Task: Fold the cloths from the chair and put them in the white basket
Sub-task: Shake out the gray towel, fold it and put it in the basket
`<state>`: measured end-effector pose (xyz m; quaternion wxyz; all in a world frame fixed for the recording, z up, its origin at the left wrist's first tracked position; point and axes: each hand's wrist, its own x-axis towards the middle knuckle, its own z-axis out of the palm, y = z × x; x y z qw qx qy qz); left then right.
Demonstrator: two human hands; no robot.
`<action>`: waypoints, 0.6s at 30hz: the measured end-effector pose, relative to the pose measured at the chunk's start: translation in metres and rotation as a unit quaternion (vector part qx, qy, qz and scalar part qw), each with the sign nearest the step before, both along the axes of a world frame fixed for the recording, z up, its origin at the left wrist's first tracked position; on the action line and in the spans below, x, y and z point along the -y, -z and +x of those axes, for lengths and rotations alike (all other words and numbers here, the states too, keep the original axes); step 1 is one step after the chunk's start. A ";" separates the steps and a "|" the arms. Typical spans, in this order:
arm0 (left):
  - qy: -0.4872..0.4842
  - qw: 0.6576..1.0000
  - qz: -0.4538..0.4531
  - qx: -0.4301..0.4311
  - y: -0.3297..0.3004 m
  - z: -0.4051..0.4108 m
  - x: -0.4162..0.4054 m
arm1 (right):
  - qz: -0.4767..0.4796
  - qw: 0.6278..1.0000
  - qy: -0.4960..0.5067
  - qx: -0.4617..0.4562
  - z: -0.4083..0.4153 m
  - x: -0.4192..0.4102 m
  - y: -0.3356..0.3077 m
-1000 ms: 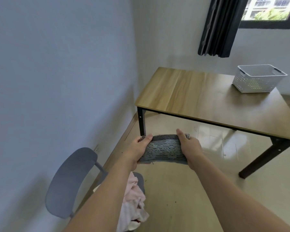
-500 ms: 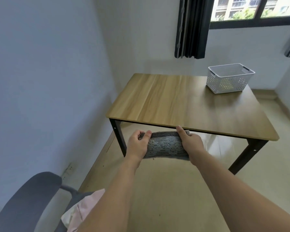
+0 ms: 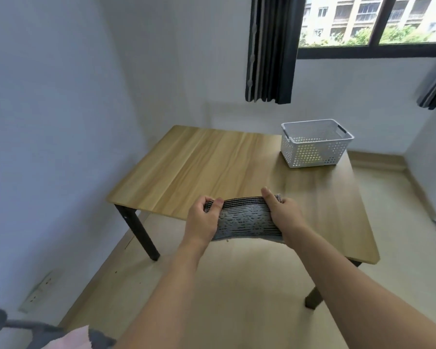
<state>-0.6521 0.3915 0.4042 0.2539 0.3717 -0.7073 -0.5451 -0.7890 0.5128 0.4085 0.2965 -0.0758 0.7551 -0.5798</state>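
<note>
— Two hands on one cloth. Left hand [image 3: 202, 220] grips the left end of the grey cloth [image 3: 247, 220], thumb on top, fingers curled round the edge. Right hand [image 3: 283, 214] grips the right end the same way, thumb laid across the upper face.

— How does the cloth sit between them?

— Folded into a band, stretched from hand to hand, sagging a little along its lower edge. Dark stripes near the top, a dashed pattern below. I hold it in the air over the near edge of the worktop [image 3: 212, 167]; whether it touches the wood, I cannot tell.

— And the white basket?

— White basket [image 3: 312, 149] stands on the far right corner of the worktop, well apart from my hands. Perforated walls, handle slots at the rim. Its inside is only partly visible from here.

— Anything else in view?

— Bottom left corner: part of the grey chair [image 3: 0, 323], with a pink cloth [image 3: 71, 340] lying on it. Dark curtain [image 3: 269, 49] hangs beside the window [image 3: 373, 21] behind the worktop. Wall socket [image 3: 39, 289] low on the left wall, near the floor.
</note>
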 end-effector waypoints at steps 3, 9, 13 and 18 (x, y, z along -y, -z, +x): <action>0.028 1.000 -0.007 -0.002 0.003 -0.080 -0.033 | 0.012 1.000 0.011 -0.003 -0.083 -0.035 0.005; 0.058 0.998 0.013 0.022 0.009 -0.209 -0.077 | 0.004 1.000 -0.031 0.003 -0.232 -0.080 0.009; 0.095 0.991 0.033 0.084 0.005 -0.263 -0.096 | 0.026 0.997 -0.079 0.006 -0.302 -0.094 -0.006; 0.160 0.977 0.021 0.141 -0.013 -0.339 -0.096 | 0.038 0.990 -0.128 -0.040 -0.387 -0.094 -0.020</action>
